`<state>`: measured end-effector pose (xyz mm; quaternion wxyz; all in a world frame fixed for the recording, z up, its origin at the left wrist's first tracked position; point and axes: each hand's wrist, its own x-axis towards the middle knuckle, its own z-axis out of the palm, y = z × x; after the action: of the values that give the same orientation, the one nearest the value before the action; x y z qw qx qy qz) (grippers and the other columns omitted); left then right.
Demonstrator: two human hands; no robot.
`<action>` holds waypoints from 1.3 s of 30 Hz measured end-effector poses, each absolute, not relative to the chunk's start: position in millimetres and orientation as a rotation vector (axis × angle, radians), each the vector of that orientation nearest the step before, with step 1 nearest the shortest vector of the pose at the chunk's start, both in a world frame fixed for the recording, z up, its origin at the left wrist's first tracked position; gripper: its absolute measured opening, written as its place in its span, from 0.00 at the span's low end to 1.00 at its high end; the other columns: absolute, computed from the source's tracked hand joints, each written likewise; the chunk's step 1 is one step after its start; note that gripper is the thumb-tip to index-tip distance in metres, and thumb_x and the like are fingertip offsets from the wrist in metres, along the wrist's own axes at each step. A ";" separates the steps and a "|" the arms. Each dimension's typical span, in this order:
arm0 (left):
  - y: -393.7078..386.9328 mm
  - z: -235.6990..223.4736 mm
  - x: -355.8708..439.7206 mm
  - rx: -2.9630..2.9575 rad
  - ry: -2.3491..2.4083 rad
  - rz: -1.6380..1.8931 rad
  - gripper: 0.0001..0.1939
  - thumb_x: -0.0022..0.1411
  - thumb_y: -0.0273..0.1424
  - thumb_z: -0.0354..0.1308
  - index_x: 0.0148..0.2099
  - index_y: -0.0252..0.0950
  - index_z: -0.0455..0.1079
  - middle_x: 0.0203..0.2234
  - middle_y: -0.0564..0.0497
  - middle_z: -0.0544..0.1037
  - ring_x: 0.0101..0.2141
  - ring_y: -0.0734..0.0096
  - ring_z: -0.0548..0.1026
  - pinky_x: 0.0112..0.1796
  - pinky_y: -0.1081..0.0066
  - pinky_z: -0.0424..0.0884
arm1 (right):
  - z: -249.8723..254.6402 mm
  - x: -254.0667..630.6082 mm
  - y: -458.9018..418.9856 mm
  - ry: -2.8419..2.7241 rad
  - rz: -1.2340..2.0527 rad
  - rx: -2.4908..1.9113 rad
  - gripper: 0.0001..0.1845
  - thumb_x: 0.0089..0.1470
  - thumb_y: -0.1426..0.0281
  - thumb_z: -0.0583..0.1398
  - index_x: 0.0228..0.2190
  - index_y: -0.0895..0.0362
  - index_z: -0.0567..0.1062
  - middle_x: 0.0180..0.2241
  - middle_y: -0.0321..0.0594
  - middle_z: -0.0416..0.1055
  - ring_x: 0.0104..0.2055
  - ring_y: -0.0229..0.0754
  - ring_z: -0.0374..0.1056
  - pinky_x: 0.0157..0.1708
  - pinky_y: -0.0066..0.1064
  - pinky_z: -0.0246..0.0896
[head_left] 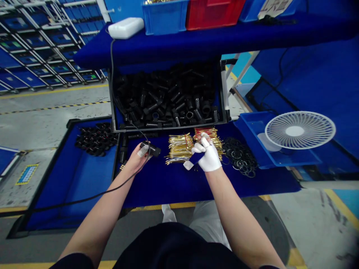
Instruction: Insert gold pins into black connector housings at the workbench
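My left hand [139,155], with a white cover on its thumb, is closed around a black plastic fitting [154,150] above the blue work surface. In a white glove with bare fingertips, my right hand [208,152] is pinched at the bundle of gold strips with red ends [215,137]. What its fingertips hold, if anything, is too small to make out. Just left of that hand lies a second bundle of gold and white strips [179,147]. A pile of black rings [240,156] lies to its right.
A bin of black threaded fittings [168,95] stands behind my hands. Small black parts [97,138] lie in the blue tray [75,175] at left. A black cable [112,189] crosses my left forearm. A white round fan [300,130] stands at right, by a blue tray [291,158].
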<state>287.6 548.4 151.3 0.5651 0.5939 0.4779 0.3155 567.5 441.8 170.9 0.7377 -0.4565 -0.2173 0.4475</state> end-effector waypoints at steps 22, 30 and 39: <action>417.9 190.4 347.0 0.756 0.915 0.648 0.33 0.61 0.60 0.53 0.48 0.34 0.72 0.31 0.48 0.78 0.28 0.70 0.74 0.31 0.71 0.70 | 189.4 486.8 366.6 -1.262 0.901 -1.520 0.07 0.57 0.68 0.59 0.27 0.53 0.68 0.25 0.33 0.69 0.29 0.40 0.66 0.36 0.32 0.60; 410.6 198.8 349.8 0.986 0.877 0.770 0.25 0.48 0.38 0.74 0.46 0.38 0.71 0.34 0.53 0.75 0.25 0.78 0.69 0.25 0.76 0.66 | 185.9 492.7 354.3 -1.162 0.977 -1.413 0.10 0.55 0.64 0.62 0.25 0.54 0.69 0.26 0.34 0.69 0.30 0.39 0.64 0.34 0.31 0.62; 421.8 201.4 335.9 0.391 0.783 0.477 0.29 0.57 0.49 0.66 0.51 0.31 0.74 0.28 0.50 0.76 0.27 0.74 0.75 0.35 0.67 0.79 | 185.1 534.5 343.8 -0.807 0.826 -1.461 0.17 0.58 0.58 0.62 0.44 0.55 0.76 0.35 0.40 0.75 0.23 0.35 0.61 0.23 0.29 0.58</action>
<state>335.9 421.8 201.4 0.8785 0.1873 0.3753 0.2285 534.5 343.8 185.1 0.5970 -0.6293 -0.3475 0.3561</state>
